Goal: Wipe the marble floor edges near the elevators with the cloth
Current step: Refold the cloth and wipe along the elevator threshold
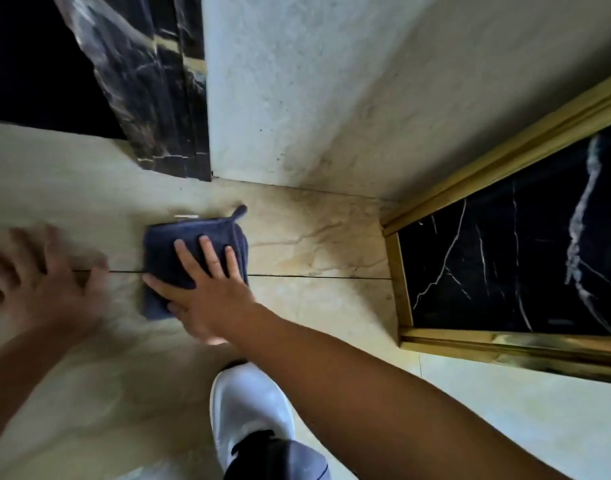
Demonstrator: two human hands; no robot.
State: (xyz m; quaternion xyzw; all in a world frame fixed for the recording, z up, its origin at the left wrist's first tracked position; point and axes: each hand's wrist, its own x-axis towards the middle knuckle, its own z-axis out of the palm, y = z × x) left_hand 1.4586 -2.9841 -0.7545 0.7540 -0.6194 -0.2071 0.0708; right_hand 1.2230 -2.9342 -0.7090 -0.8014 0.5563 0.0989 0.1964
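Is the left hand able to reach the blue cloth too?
Probably yes. The left hand is spread open just left of the cloth, with only bare marble floor between them. The right hand presses flat on the cloth, but its left edge is mostly uncovered.

Two hands (44, 282) (207, 299), one cloth (163, 252), one shoe (248, 410), maybe one stick (186, 215).

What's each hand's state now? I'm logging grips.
Left hand: open, fingers spread, holding nothing.
Right hand: open, straight fingers pressing the cloth on the floor.
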